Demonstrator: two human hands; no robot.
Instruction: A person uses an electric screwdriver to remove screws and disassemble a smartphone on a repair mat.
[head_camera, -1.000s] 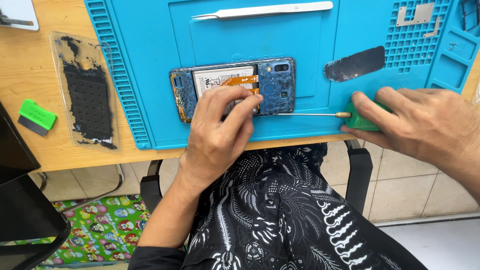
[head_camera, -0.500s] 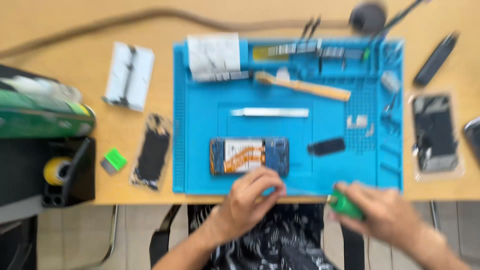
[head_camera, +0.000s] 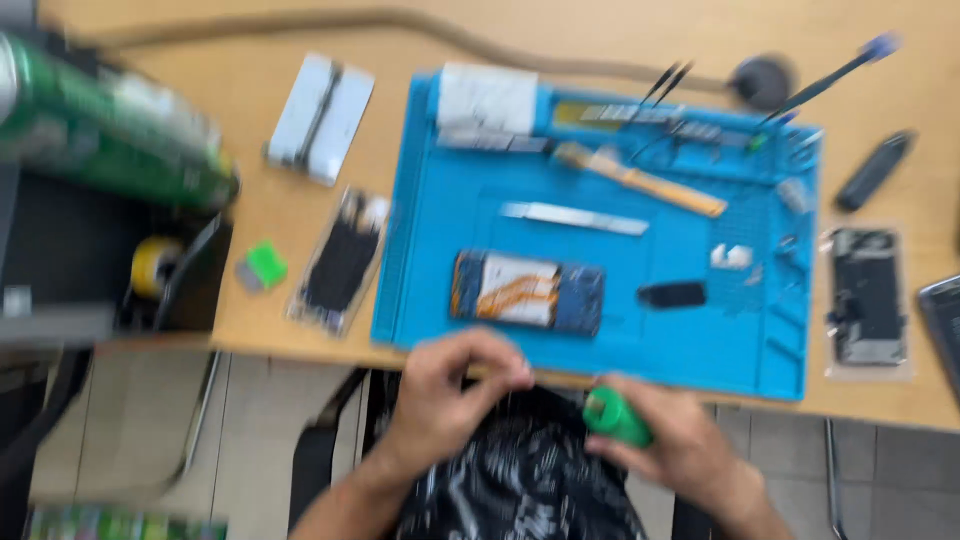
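My hands have pulled back off the opened phone (head_camera: 527, 291), which lies alone on the blue mat (head_camera: 430, 250), my right hand (head_camera: 672, 440) wrapped around the green-handled screwdriver (head_camera: 617, 417) at the tabletop edge, my left hand (head_camera: 455, 385) loosely curled, its grip unclear.

A light wooden table (head_camera: 300, 240) carries a blue work mat (head_camera: 440, 230). Left of the mat lie a dark part in a clear sleeve (head_camera: 340, 262), a small green block (head_camera: 264, 266) and a white packet (head_camera: 320, 118). Right of the mat lies another sleeved dark part (head_camera: 866, 298).
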